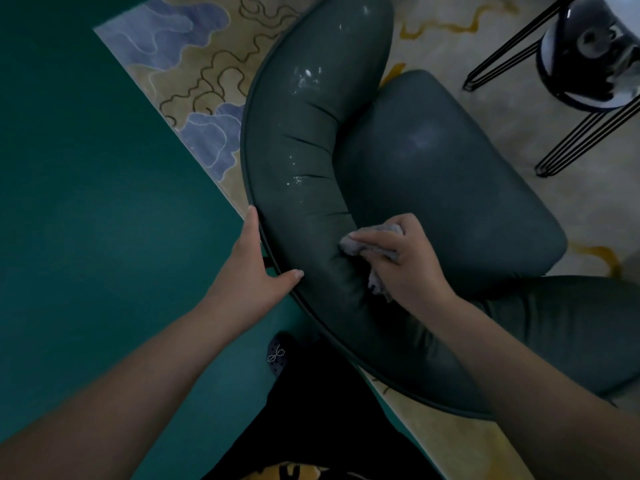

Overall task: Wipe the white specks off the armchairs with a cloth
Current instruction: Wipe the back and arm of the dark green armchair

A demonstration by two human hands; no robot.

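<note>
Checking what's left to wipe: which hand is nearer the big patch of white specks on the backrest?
Left. The left hand rests on the backrest's outer edge below the specks; the right hand, holding the cloth, is slightly farther.

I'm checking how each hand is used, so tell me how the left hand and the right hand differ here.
The left hand holds nothing; the right hand grips a grey cloth. The left hand lies with straight fingers along the outer edge of the armchair backrest; the right hand's fingers curl, pressing the cloth on the padded inner curve. Both touch the same armchair, below the white specks.
</note>
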